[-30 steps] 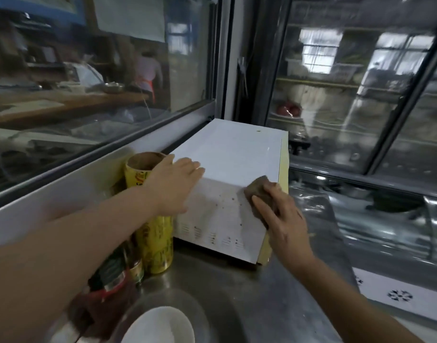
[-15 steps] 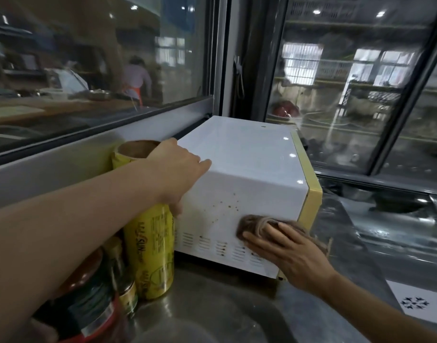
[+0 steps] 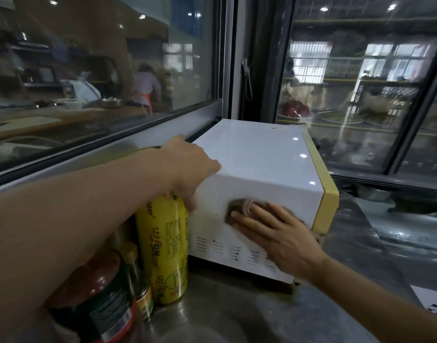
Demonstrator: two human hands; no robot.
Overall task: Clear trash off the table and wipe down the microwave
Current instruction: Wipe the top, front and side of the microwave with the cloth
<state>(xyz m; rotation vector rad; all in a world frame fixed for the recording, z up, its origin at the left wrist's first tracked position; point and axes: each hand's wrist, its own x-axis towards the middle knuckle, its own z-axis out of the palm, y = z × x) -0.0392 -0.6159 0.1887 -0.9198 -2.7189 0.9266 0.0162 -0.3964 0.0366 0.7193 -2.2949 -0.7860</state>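
The white microwave sits on the steel counter between both hands. The right hand, fingers straight, presses a brown cloth flat against its side panel. The left hand rests open over its top rear corner. Beneath the left wrist stand a yellow roll and a red-lidded jar.

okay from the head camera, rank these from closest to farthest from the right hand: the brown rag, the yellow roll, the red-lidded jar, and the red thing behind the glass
1. Brown rag: pressed under the right hand on the microwave's side.
2. Yellow roll: upright, left of the microwave.
3. Red-lidded jar: lower left, under the other forearm.
4. Red thing behind the glass: far back, beyond the microwave.
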